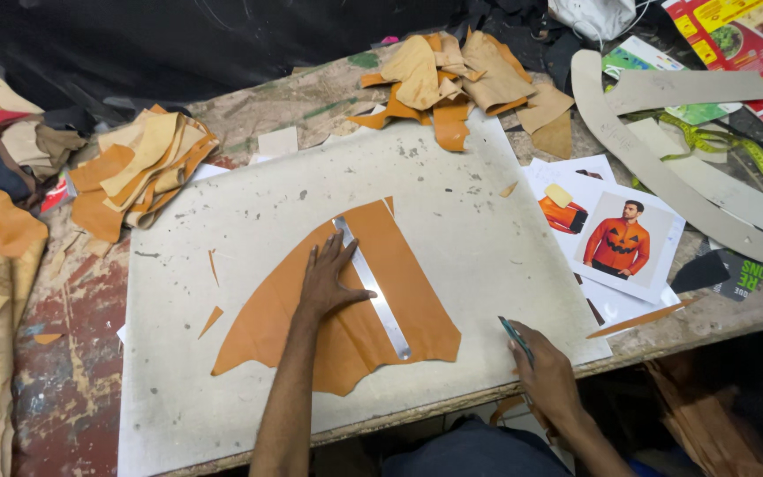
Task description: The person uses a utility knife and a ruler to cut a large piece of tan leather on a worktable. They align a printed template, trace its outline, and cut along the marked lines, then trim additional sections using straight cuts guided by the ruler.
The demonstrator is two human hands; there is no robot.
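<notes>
A: Tan-orange leather: one large piece (346, 309) lies flat on the pale cutting board (222, 221), near the middle of the desk (72, 371). Confirm hand positions from the head view.

B: Left hand (328, 278) is spread flat, fingers apart, palm pressing on the leather and the fingertips touching one metal ruler (373, 287). It clamps nothing; it bears down. Right hand (545, 371) rests at the near edge of the board, closed around one slim blue-green cutting tool (516, 337), tip pointing up and to the left.

A: State the governing relation.

B: The ruler's long axis runs diagonally, from the upper left of the leather down to its lower right. The ruler lies to the left of the right hand, well apart from the tool tip. The left hand is the nearer one: it is already in contact with the ruler's left edge. The ruler's lower end is the part closest to the tool.

A: Count the remaining items.

B: Two heaps of leather offcuts: one (139, 172) left of the board, one (465, 84) at its far edge. A few small orange slivers (212, 320) on the board. Printed sheets with a garment picture (615, 243) right of the board. Grey card pattern pieces (655, 168), at least three, at the far right; the exact number cannot be told where they overlap.
</notes>
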